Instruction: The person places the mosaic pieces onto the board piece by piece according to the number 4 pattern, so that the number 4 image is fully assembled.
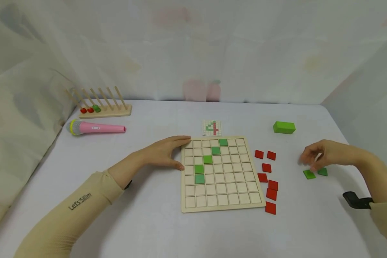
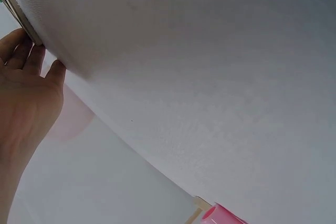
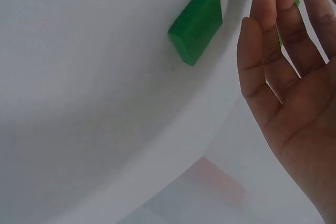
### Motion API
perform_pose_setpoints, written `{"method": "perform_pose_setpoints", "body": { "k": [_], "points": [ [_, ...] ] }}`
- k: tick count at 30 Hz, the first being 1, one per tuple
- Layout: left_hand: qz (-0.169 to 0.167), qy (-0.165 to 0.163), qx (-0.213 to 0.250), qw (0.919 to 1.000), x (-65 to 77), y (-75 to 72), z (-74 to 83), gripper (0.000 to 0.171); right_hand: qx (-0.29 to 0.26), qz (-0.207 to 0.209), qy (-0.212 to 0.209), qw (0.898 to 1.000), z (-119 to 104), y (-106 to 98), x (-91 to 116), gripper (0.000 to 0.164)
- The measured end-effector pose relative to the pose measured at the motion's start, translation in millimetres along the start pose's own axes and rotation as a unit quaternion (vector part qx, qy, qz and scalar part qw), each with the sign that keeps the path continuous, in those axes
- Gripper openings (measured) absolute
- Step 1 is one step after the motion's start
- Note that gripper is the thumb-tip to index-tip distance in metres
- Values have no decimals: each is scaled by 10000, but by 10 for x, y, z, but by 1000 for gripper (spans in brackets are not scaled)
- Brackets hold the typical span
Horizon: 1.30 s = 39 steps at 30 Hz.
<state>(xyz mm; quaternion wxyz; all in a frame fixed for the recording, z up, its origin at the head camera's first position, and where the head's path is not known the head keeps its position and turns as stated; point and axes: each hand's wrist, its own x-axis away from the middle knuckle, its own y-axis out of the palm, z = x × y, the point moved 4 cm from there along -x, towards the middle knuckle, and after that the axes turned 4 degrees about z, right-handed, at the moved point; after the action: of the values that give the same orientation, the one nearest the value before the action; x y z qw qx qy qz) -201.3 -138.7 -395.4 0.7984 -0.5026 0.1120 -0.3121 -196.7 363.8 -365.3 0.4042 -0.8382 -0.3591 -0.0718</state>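
A pale wooden grid board [image 1: 225, 210] lies on the table, with several green square tiles [image 1: 208, 159] in a slanting line of its cells. My left hand [image 1: 159, 152] rests at the board's left edge, fingers at its upper corner and thumb lower down. At the right, my right hand [image 1: 330, 154] hovers with bent fingers, its thumb just above a light green tile [image 1: 309, 174]. Beside that lies a darker green tile [image 1: 323, 172], seen close in the right wrist view. Between the right hand's fingers [image 3: 257, 51] no held tile shows.
Several red tiles [image 1: 266, 167] lie along the board's right side. Behind the board is a pattern card [image 1: 212, 128]; a green block [image 1: 284, 127] stands back right. A pink microphone [image 1: 103, 128] and a wooden peg rack [image 1: 116, 113] are at the left.
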Motion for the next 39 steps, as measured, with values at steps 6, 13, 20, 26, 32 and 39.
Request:
{"method": "perform_pose_setpoints", "body": {
  "k": [6, 13, 20, 26, 32, 39],
  "points": [
    [-31, -78, -18, 10000, 6, -1, 12, 104, -357, -341, -50, 9988, 48, 53, 27, 21],
    [-32, -59, -45, 10000, 13, -25, 35, 104, 11, -160, -143, 9998, 45, 123, 7, 26],
    [-39, -66, -31, 10000, 9, -23, 32, 103, 253, -44, -116, 9996, 13, 180, -6, 35],
    [-67, -73, -65, 9999, 1, -9, 27, 104, 578, 150, -29, 9982, 30, 208, -3, 38],
    [-72, -84, -58, 9999, 2, -10, 25, 104, 1178, 603, -244, 9909, 4, 193, -17, 33],
    [-84, -76, -59, 9999, 10, -18, 31, 105, 1012, 690, 193, 9923, -14, 188, -57, 27]
  ]
}}
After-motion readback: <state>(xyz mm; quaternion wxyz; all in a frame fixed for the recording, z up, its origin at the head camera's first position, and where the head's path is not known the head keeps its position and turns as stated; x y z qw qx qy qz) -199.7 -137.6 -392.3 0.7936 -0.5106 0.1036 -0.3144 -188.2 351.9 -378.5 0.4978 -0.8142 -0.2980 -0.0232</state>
